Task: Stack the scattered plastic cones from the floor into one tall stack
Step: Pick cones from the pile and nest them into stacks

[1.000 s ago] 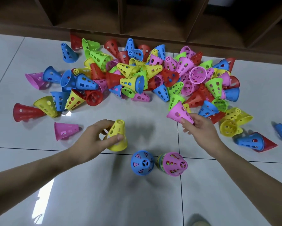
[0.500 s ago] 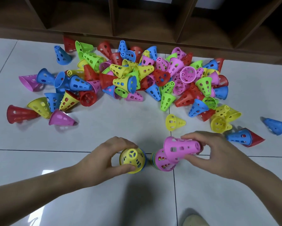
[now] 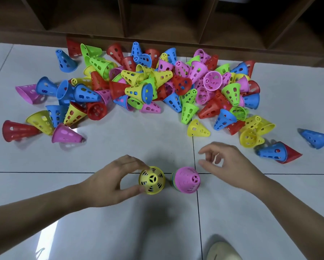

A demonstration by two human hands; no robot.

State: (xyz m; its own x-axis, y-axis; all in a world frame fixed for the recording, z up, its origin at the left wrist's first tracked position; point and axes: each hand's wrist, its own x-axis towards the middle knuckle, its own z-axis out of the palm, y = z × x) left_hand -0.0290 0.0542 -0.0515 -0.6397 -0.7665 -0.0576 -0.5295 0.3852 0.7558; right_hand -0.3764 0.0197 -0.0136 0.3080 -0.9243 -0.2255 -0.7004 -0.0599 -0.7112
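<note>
Nearest the camera, a pale shoe tip (image 3: 224, 250) poked in at the bottom edge of the white tiled floor (image 3: 120, 231). Just past that stood two stacks side by side, close but not touching as far as the top-down view showed. The left hand (image 3: 110, 182) was pinched around the yellow-topped stack (image 3: 151, 180), thumb on the near side and fingers on the far side, so that cone looked just seated. The right hand (image 3: 230, 164) hung loose and empty just beyond the pink-topped stack (image 3: 185, 182), fingers curled apart, touching nothing. That stack showed green and blue rims peeking out under the pink, so it was already a few cones deep.

So the person was mid-cycle: one cone placed per hand, next grab coming up. The closest loose one was a yellow cone (image 3: 197, 129) lying on its side just beyond the right hand, then a pink cone (image 3: 66, 135) off to the left. The next pick would probably need the cone turned wide end down before dropping it on.

Farther back sat the big messy pile of cones (image 3: 157, 85), dozens of them, lying against the wooden shelf unit (image 3: 166, 19). Loads left, and eventually the two stacks would have to be merged into one.
</note>
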